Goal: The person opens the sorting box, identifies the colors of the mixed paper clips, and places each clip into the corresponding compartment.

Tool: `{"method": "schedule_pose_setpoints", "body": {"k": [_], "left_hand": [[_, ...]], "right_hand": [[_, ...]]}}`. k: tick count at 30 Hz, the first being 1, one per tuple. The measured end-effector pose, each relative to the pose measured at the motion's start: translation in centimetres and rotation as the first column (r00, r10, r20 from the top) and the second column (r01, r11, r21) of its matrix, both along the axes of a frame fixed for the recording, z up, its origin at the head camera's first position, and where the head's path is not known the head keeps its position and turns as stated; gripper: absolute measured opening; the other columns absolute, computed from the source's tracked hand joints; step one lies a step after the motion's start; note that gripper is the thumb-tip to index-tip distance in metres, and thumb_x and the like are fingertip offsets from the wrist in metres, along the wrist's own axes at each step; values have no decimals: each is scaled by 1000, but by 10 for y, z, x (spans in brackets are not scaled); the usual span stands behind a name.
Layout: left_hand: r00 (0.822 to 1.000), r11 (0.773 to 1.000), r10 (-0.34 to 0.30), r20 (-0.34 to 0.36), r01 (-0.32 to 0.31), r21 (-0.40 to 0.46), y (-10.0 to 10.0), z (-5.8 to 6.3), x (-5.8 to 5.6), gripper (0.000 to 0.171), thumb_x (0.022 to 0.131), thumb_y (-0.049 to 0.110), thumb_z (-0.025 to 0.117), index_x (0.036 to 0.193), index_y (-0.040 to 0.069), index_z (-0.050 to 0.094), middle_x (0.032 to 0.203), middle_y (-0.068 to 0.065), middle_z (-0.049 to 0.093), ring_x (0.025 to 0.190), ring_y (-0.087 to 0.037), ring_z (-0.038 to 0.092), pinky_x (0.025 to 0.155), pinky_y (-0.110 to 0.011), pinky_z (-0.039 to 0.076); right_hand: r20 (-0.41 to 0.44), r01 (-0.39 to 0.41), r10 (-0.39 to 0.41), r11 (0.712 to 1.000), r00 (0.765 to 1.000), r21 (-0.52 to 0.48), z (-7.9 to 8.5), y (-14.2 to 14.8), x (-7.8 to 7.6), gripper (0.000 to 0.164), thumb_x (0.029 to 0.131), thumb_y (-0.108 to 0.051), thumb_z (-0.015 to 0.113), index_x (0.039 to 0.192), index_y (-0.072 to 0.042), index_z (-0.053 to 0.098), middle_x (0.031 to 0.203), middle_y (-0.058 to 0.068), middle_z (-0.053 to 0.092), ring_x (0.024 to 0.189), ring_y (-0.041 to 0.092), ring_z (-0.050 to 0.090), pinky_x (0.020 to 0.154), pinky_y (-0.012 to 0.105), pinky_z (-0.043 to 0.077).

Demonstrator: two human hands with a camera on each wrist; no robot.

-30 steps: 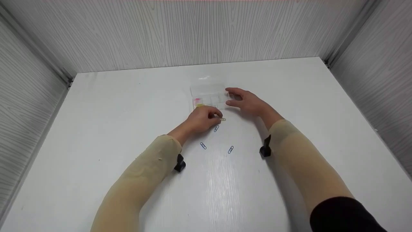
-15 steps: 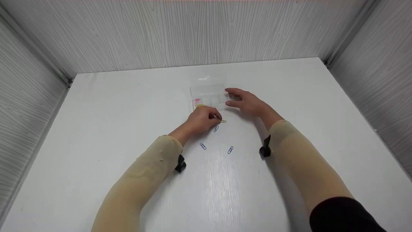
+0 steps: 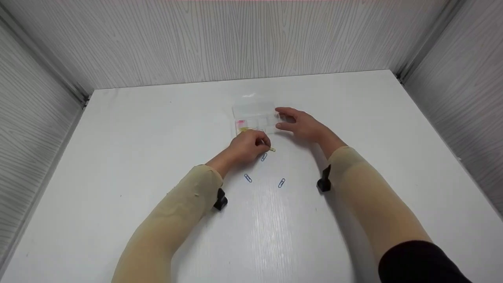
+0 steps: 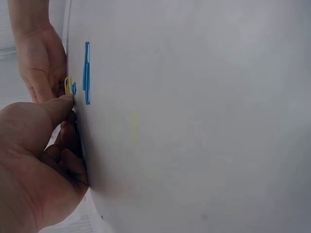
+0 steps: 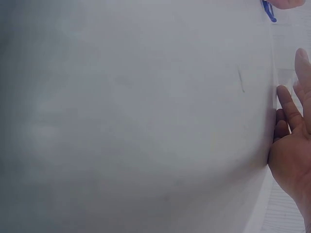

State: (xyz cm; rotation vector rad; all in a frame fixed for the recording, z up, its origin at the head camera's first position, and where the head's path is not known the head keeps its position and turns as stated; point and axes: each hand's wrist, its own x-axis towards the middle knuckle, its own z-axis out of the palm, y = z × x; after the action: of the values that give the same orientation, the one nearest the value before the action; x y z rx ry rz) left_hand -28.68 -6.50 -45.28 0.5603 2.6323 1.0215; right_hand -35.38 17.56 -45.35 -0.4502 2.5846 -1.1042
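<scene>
Between thumb and fingertips my left hand (image 3: 245, 146) pinches a yellow paper clip (image 3: 272, 149), one end sticking out to the right. In the left wrist view this yellow clip (image 4: 67, 85) shows at the thumb tip. Just behind lies a clear plastic compartment box (image 3: 271, 129) with its lid (image 3: 253, 111) raised at the back. Pink pieces (image 3: 240, 122) and yellow pieces (image 3: 244, 129) sit in its left compartments; my left hand hides part of its front. My right hand (image 3: 304, 126) rests at the box's right end, thumb and fingers spread apart.
Nearest my left hand, a blue paper clip (image 3: 264, 157) lies on the white table (image 3: 165, 129). Closer to me are a second blue clip (image 3: 248, 178) and a third blue clip (image 3: 281, 182). Grained panels (image 3: 251, 43) wall the table's back and sides.
The yellow paper clip in my left hand has dipped slightly toward the table and tilted, its free end lower. My right hand and the box stay in place.
</scene>
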Motion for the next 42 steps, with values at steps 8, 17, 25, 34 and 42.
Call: {"method": "schedule_pose_setpoints", "body": {"k": [8, 17, 25, 34, 42], "left_hand": [[999, 997, 1, 34, -4, 71, -6, 3, -1, 9, 105, 20, 68, 107, 18, 76, 100, -2, 66, 96, -19, 58, 86, -33, 46], [998, 973, 43, 41, -51, 226, -21, 24, -11, 16, 106, 22, 67, 115, 13, 76, 104, -3, 66, 97, -20, 57, 85, -31, 48], [973, 941, 230, -24, -216, 262, -39, 37, -24, 14, 106, 20, 67, 115, 13, 74, 101, -5, 62, 96, -20, 53, 83, -31, 46], [943, 918, 331, 21, -327, 225, -52, 19, -33, 12, 104, 19, 69, 112, 11, 73, 101, -6, 60, 99, -20, 52, 85, -32, 42], [940, 919, 337, 45, -339, 201, -54, 13, -34, 15, 104, 21, 70, 114, 10, 73, 99, -5, 58, 96, -19, 52, 79, -29, 42]], "right_hand": [[-7, 4, -4, 1000, 1000, -7, 0, 0, -1, 70, 101, -52, 70, 162, -33, 43, 166, -7, 42, 156, 15, 31, 126, 42, 22], [4, 21, -21, 1000, 1000, 6, -2, 3, -3, 70, 101, -54, 69, 163, -35, 42, 167, -8, 39, 158, 16, 28, 127, 44, 19], [17, 43, -43, 999, 999, 3, -2, 3, -1, 69, 102, -50, 69, 163, -35, 42, 167, -7, 40, 158, 16, 28, 127, 43, 20], [15, 32, -32, 999, 999, -18, -4, 4, 0, 70, 101, -51, 70, 163, -33, 42, 167, -6, 41, 157, 17, 30, 127, 41, 21], [24, 44, -43, 999, 999, -22, -4, 3, 0, 70, 101, -50, 71, 163, -34, 43, 167, -6, 40, 157, 17, 29, 127, 42, 21]]}}
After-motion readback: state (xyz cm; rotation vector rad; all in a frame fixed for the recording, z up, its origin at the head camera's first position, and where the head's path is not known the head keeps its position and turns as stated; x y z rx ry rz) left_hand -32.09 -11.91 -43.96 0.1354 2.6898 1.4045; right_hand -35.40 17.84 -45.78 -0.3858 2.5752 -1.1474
